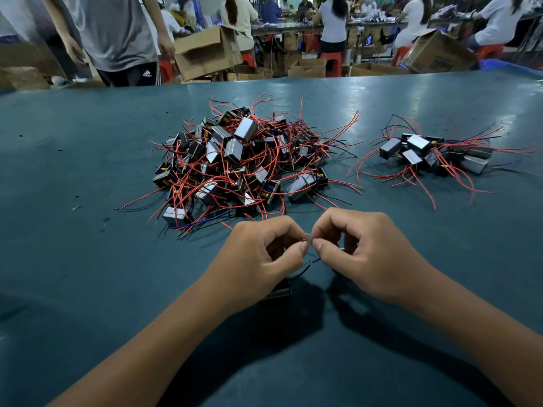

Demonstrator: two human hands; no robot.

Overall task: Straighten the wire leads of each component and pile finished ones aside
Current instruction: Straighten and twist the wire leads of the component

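Pinching one red wire lead (308, 235) between both hands (308, 248).

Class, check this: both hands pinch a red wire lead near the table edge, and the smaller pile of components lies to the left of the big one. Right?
Not quite. The head view shows the smaller pile lying right of the big pile, not left. The left hand and right hand do pinch a red wire lead.

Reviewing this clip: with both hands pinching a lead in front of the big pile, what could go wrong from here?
1. The left hand and right hand pinch a thin red wire at nearly one spot; a hard pull might kink it or strain its joint.
2. Loose leads from the big pile reach close to the hands and may snag.
3. The smaller pile has splayed leads that could tangle with added pieces.
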